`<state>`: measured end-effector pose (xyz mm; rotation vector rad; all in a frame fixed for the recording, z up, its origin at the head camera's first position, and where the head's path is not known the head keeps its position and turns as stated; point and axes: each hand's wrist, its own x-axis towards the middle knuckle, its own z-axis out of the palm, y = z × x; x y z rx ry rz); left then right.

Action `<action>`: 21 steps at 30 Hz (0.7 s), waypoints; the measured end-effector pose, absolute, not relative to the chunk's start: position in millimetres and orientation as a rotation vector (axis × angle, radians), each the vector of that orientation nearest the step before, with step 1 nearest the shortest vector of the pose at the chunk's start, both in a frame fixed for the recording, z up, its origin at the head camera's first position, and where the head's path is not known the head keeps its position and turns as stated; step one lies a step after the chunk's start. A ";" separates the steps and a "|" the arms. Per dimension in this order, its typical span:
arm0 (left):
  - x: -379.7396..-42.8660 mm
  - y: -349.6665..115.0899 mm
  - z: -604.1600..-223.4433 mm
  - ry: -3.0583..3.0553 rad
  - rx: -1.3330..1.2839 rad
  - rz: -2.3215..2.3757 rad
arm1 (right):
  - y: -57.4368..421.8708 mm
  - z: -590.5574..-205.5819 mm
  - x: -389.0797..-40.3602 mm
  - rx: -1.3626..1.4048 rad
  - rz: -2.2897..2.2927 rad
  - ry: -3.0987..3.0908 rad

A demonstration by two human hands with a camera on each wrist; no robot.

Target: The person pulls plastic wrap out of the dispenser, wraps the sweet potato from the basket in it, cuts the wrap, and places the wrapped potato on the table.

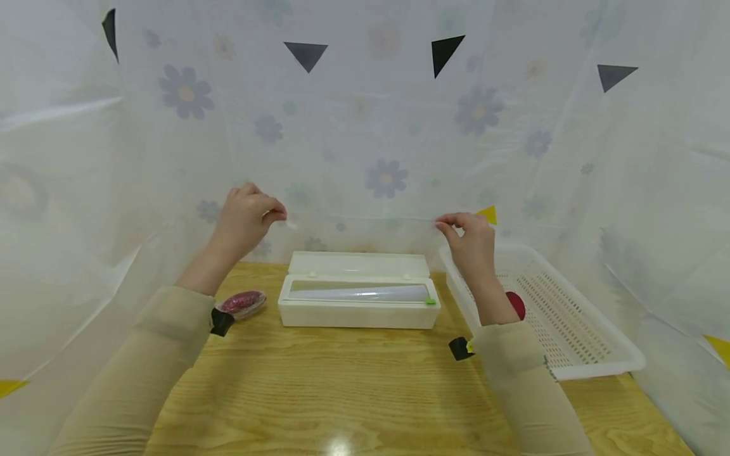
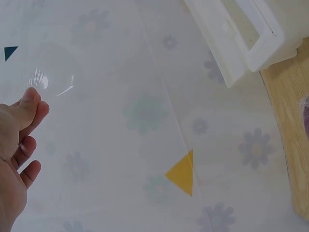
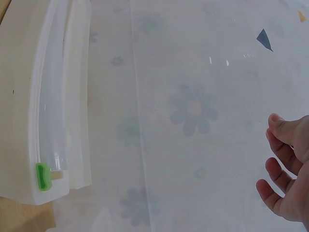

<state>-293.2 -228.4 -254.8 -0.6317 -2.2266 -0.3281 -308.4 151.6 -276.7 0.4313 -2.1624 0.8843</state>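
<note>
Both hands are raised above and behind a white cling film dispenser (image 1: 359,318), holding a clear sheet of cling film (image 2: 54,79) stretched between them. At the upper left, the left hand (image 1: 241,218) pinches one corner between thumb and forefinger; small creases fan out from that pinch in the left wrist view. My right hand (image 1: 472,244) pinches the other corner, its remaining fingers loosely bent in the right wrist view. The dispenser's lid (image 1: 358,263) is tipped back, showing the film roll (image 1: 365,294) inside. A green slide cutter (image 1: 430,301) sits at the front right end.
Left of the dispenser lies a dark red food item wrapped in film (image 1: 243,303). A white perforated basket (image 1: 624,364) stands at the right, with a dark red round object (image 1: 516,305) inside, partly behind the right forearm. A flowered curtain (image 1: 353,126) hangs behind the wooden table (image 1: 336,386).
</note>
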 end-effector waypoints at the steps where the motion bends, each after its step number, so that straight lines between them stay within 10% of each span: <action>1: -293.5 -228.3 -254.4 -2.226 -0.630 -0.326 | 151.5 -276.2 -308.3 0.431 0.882 -2.163; 21: -290.7 -226.2 -241.6 -2.182 -0.640 -0.317 | 151.7 -266.9 -309.2 0.426 0.882 -2.158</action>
